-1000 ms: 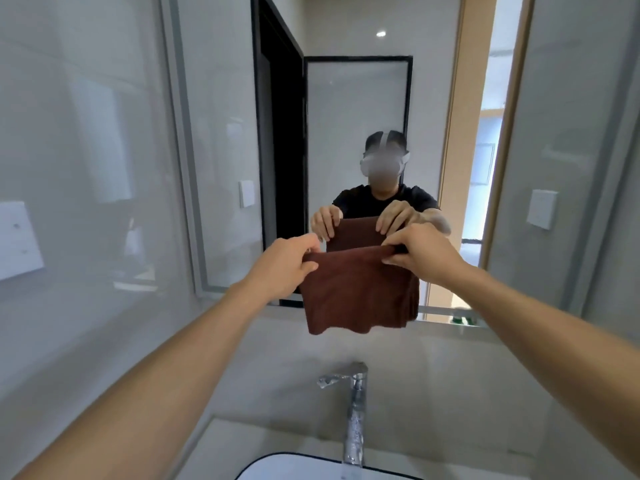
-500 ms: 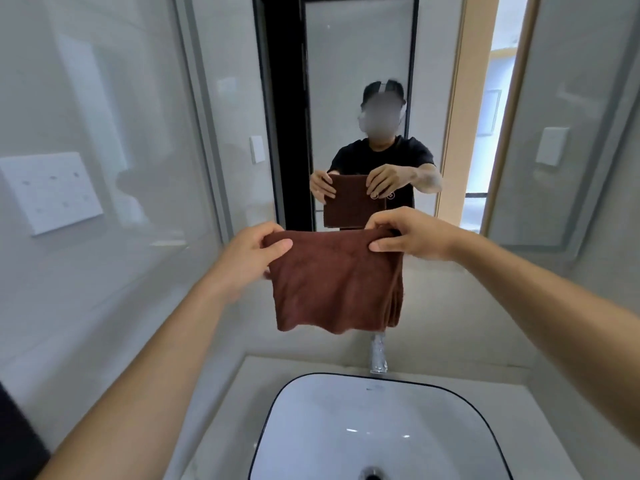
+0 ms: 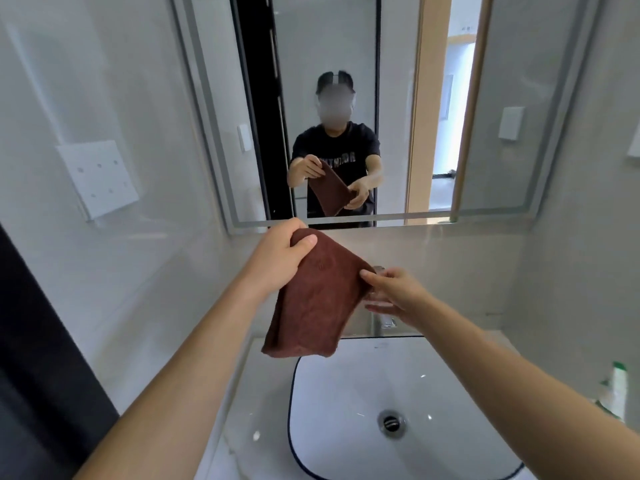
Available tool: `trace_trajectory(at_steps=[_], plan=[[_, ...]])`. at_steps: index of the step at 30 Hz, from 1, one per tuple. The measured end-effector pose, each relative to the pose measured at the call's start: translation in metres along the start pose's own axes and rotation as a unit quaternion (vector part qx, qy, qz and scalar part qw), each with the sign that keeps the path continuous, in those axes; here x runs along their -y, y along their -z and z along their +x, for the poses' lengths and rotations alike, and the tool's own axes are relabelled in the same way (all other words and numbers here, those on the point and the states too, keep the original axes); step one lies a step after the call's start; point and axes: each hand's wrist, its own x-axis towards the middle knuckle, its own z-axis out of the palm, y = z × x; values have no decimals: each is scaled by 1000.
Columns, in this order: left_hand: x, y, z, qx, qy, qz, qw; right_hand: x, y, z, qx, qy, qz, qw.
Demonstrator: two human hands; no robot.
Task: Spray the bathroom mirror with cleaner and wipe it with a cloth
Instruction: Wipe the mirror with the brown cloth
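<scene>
From the head camera, looking down over the basin, the left hand (image 3: 280, 258) grips the top corner of the brown cloth (image 3: 317, 296), thumb curled over the fold, so the cloth hangs on a slant above the sink (image 3: 346, 427). The right hand (image 3: 391, 294) sits at the cloth's right edge with fingers mostly straight; its fingertips seem to touch or lightly pinch that edge, though I cannot tell how firmly. The mirror (image 3: 519, 98) is above and behind, well apart from the cloth, and its glass shows the person holding the same cloth. To do this step well, I would say the cloth wants folding into a flat pad that fills the palm, loose corners tucked in, before it goes up to the glass. As for containers, the sink is white with a dark rim and a metal drain (image 3: 390, 422), and nothing lies in it. A bottle (image 3: 618, 389) with green on it, possibly the cleaner, stands at the right edge, blurred; its contents are not visible.
</scene>
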Motion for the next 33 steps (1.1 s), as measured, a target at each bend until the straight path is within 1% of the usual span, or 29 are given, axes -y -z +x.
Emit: trace_trajectory(at_steps=[1, 2, 3, 5, 6, 8, 10, 14, 16, 17, 18, 20, 22, 23, 25, 26, 28, 29, 31, 33], plan=[[-1, 1, -2, 1, 6, -11, 1000, -8, -4, -6, -14, -40, 13, 999], [-2, 2, -4, 1, 14, -26, 1000, -16, -7, -11, -8, -75, 30, 997], [-2, 3, -6, 1, 22, -42, 999, -24, -10, -16, 18, -102, 50, 993], [-2, 5, -8, -5, 36, -75, 997, -40, -17, -22, 95, -134, 84, 983], [-2, 6, -8, -7, 39, -87, 995, -47, -20, -24, 125, -141, 96, 977], [-3, 7, -8, -10, 43, -98, 994, -57, -23, -26, 158, -138, 98, 973], [-4, 9, -7, -10, 49, -111, 993, -65, -21, -24, 167, -115, 84, 976], [-6, 11, -5, 8, 62, -163, 985, -72, -7, -23, 131, -60, 54, 988], [-5, 8, -6, 20, 68, -172, 983, -66, -2, -22, 129, -21, 58, 990], [-5, 7, -7, 24, 70, -175, 982, -61, 0, -21, 134, 14, 63, 989], [-4, 6, -9, 29, 70, -180, 981, -54, 4, -20, 151, 59, 71, 984], [-2, 8, -11, 45, 69, -193, 978, -39, 12, -16, 215, 135, 104, 962], [1, 12, -14, 67, 68, -198, 976, -22, 21, -14, 258, 158, 108, 947], [4, 13, -15, 77, 70, -195, 975, -13, 24, -13, 259, 153, 96, 949], [11, 18, -20, 88, 76, -176, 977, -3, 30, -12, 238, 135, 79, 959], [16, 19, -23, 86, 81, -160, 980, -1, 31, -10, 218, 137, 65, 964], [31, 18, -27, 66, 91, -116, 987, 2, 29, -8, 157, 171, 2, 973], [39, 16, -28, 54, 95, -91, 990, 2, 26, -8, 123, 199, -53, 971], [58, 8, -34, 34, 105, -58, 992, -2, 17, -11, 69, 252, -179, 949], [77, 1, -41, 16, 118, -58, 991, -8, 6, -18, 45, 276, -249, 927]])
